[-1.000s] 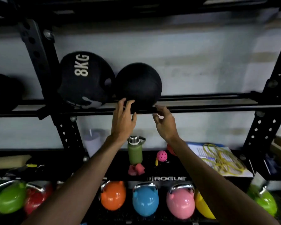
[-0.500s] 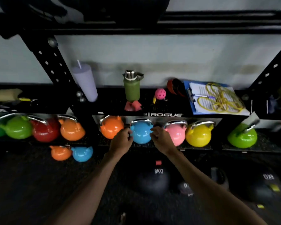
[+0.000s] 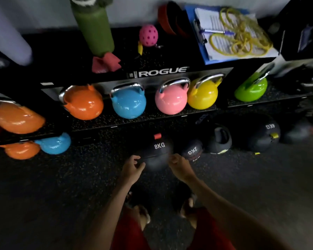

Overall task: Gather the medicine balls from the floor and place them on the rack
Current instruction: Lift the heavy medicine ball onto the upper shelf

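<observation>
- While our fingers curl loosely and pinch nothing, our left hand (image 3: pixel 132 168) and right hand (image 3: pixel 179 166) hang low, one at each near side of the 8KG ball (image 3: pixel 156 150).
- We cannot tell through the blur whether any fingertip touches it.
- The 8KG ball lies on the floor (image 3: pixel 52 195), just in front of the rack (image 3: pixel 202 72), with its label facing up and a red tag on its far side.
- Just right of it we see the 2KG ball (image 3: pixel 192 150), then a handled ball (image 3: pixel 219 139), then the 6KG ball (image 3: pixel 260 136) farther right, all on the floor along the rack's front.
- On the low shelf behind them stand kettlebells in a row, left to right: orange (image 3: pixel 83 103), blue (image 3: pixel 128 103), pink (image 3: pixel 170 101), yellow (image 3: pixel 202 96), with a green one (image 3: pixel 251 89) well apart to the right.
- To the far left, two small kettlebells, orange (image 3: pixel 20 150) and blue (image 3: pixel 54 144), sit side by side below the shelf edge.
- The shelf above carries a bottle (image 3: pixel 96 27), a pink holed ball (image 3: pixel 148 35) and a clipboard (image 3: pixel 206 53) with yellow bands (image 3: pixel 242 37) lying on it.
- At the near edge we see our feet and red shorts between our forearms.
</observation>
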Demonstrator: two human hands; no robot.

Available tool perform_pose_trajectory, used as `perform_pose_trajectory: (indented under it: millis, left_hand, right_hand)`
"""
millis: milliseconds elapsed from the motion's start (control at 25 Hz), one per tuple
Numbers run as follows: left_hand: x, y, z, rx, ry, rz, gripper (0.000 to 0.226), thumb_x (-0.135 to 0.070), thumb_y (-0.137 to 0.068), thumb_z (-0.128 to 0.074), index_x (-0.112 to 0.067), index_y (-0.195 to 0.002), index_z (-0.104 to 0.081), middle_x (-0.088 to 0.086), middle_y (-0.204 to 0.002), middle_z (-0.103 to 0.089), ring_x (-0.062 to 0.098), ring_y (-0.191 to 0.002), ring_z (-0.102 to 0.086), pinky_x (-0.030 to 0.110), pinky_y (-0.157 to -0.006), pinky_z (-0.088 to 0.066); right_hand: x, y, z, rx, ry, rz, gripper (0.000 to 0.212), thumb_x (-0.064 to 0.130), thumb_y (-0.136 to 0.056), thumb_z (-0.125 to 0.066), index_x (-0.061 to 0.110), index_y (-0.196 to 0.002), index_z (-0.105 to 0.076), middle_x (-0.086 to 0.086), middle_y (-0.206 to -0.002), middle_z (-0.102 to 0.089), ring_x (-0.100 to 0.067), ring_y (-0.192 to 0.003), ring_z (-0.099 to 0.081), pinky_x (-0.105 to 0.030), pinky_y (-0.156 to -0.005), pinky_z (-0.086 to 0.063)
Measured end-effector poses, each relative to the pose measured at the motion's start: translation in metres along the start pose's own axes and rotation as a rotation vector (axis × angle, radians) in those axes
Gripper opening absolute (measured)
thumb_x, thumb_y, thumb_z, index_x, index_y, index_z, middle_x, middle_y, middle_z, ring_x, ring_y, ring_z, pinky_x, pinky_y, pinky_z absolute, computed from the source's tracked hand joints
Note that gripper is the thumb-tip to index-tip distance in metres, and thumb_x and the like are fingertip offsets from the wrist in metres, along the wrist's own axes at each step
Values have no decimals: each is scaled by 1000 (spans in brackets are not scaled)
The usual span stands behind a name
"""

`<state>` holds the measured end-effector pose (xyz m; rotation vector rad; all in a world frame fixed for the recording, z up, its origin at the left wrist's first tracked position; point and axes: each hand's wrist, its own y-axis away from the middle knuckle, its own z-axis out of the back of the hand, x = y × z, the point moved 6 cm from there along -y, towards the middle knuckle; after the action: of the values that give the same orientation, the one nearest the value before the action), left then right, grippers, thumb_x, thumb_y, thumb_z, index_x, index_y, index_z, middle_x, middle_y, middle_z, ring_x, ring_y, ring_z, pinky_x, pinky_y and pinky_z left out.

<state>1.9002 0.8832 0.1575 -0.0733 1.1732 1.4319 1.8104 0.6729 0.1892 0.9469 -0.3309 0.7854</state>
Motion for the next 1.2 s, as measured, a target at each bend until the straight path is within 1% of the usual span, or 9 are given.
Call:
perform_pose_trajectory:
  millis: [160,240,360,560,640,720,840,1040,1200]
  left_hand:
    - [65,-67,-54,-34,85,83,42,-28,-88,-74,-13,-125,-59,17,-123,-59,30,-106,-62,38,-91,-51]
    - [103,-111,-78,-82,137,120,50,-34,-88,-74,-15,-130,-55,19,-130,-56,31,-112,-60,43,-97,-51]
    - [148,-167,-105,-155,203,159,69,-52,-87,-70,-20,-142,-45,14,-145,-45,29,-132,-47,45,-110,-42]
    - [221,-251,-147,-306,446,182,99,-79,-77,-60,-24,-154,-31,4,-158,-32,25,-142,-37,44,-116,-37]
    - [252,-276,-162,-354,583,195,93,-74,-82,-58,-25,-155,-31,0,-157,-35,22,-140,-40,41,-114,-39]
    - [274,-293,-177,-325,668,200,85,-73,-84,-59,-31,-153,-34,-8,-151,-41,17,-134,-45,37,-112,-40]
    - [294,-319,-193,-228,777,170,98,-88,-68,-60,-43,-151,-34,-11,-154,-41,17,-137,-46,46,-114,-41]
    - [291,-321,-196,-131,805,165,100,-93,-62,-58,-58,-148,-20,-15,-157,-33,21,-138,-42,60,-108,-42]
    - [294,-317,-200,-146,868,88,96,-86,-65,-65,-52,-148,-31,-15,-154,-41,14,-136,-46,46,-114,-40]
  right_hand:
    - [-87,-73,-39,54,51,-7,41,46,-90,-51,13,-107,-69,-8,-109,-70,-32,-98,-69,-35,-76,-51]
    - [-127,-122,-60,57,68,-1,39,41,-90,-55,12,-114,-65,-10,-113,-69,-33,-100,-68,-35,-79,-51]
    - [-157,-189,-72,-16,7,23,43,33,-91,-64,10,-126,-57,-16,-114,-65,-34,-105,-64,-45,-93,-52]
    - [-195,-313,-99,-93,-82,106,65,54,-93,-60,23,-147,-43,-15,-139,-48,-28,-131,-48,-37,-114,-38]
    - [-212,-350,-111,-97,-175,123,77,67,-86,-61,26,-149,-40,-8,-144,-49,-21,-134,-47,-37,-116,-37]
    - [-224,-371,-122,-77,-338,83,87,72,-79,-65,30,-149,-39,1,-142,-54,-11,-127,-54,-28,-105,-48]
    - [-231,-395,-132,1,-506,72,77,50,-90,-67,27,-154,-32,6,-136,-55,-6,-117,-57,-9,-85,-47]
    - [-235,-401,-136,-2,-566,131,87,69,-76,-67,33,-150,-39,4,-136,-60,-8,-117,-60,-21,-98,-48]
    - [-240,-396,-139,-85,-552,179,99,85,-60,-70,34,-142,-49,7,-130,-65,-9,-118,-62,-35,-110,-46]
